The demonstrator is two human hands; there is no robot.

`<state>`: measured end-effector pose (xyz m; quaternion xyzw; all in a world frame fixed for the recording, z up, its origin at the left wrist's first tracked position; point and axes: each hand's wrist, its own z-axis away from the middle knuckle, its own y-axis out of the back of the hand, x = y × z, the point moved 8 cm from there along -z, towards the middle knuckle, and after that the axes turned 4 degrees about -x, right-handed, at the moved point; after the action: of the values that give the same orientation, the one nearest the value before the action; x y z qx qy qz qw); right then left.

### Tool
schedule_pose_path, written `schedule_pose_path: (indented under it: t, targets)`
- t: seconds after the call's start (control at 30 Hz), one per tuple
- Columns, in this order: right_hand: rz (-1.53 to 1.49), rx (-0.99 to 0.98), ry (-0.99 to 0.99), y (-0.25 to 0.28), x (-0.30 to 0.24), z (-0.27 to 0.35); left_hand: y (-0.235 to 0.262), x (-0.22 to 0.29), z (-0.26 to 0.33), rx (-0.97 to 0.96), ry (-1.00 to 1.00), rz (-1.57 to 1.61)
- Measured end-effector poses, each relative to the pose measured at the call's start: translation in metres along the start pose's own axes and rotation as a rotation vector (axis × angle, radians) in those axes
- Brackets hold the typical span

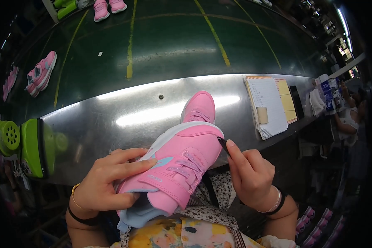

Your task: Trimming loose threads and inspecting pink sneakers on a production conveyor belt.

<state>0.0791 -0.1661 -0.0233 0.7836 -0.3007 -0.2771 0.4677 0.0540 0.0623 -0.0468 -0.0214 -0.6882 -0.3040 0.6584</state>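
My left hand [107,182] grips a pink child's sneaker [180,165] by its side near the heel, tilted with the toe pointing away. The shoe has a white sole edge, strap closures and a light blue heel lining. My right hand [250,173] pinches a small dark tool [223,144] whose tip touches the shoe's sole edge at the toe side. A second pink sneaker [199,108] lies on the steel table [128,120] just beyond the held one.
A bright green device [33,146] sits at the table's left end. Paper pads [270,103] and a dark object lie at the right. More pink shoes [41,73] rest on the green floor beyond. Another person [351,115] sits far right.
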Motion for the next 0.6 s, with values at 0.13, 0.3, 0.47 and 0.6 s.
schedule_pose_path:
  t: [0.13,0.3,0.47,0.6]
  targets:
    - [-0.022,0.001,-0.007,0.000,0.002,0.000,0.000,-0.001,0.000,0.003,-0.012,0.031]
    - [-0.097,0.021,-0.007,-0.002,0.006,-0.001,0.000,-0.006,0.000,0.000,0.025,0.054]
    - [-0.242,0.036,-0.045,0.004,0.018,-0.012,-0.003,-0.007,-0.001,0.031,0.044,0.053]
    - [-0.357,-0.042,-0.154,0.011,0.025,-0.014,-0.002,-0.018,0.002,0.071,0.097,0.212]
